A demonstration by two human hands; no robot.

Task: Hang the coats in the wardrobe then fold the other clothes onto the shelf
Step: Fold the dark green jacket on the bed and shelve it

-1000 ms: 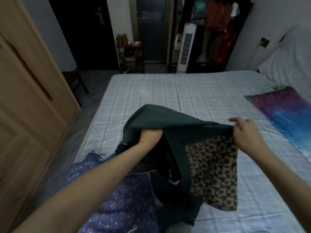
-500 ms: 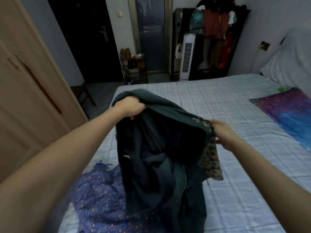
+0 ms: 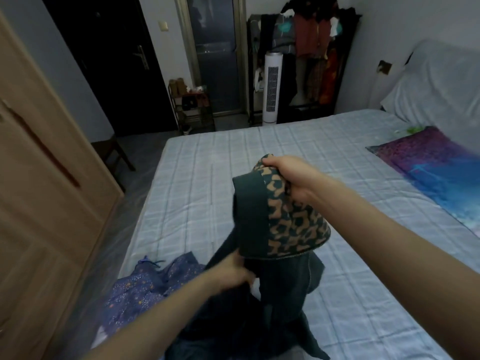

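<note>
Dark-green coat (image 3: 253, 216) hangs from your right hand (image 3: 293, 178), fist clenched on its leopard-lined hood, left hand (image 3: 231, 275) gripping fabric just below (blurred), blue floral garment (image 3: 145, 284) beneath unfolded: nothing hung yet, early.

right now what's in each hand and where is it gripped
Right hand grips the dark green coat by its leopard-lined hood top; left hand holds its body below.

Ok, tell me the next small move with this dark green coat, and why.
Probably lift the coat clear of the bed. The right hand grips its leopard-lined hood, the left hand holds the body, and the rest lies bunched beside the blue floral garment.
</note>
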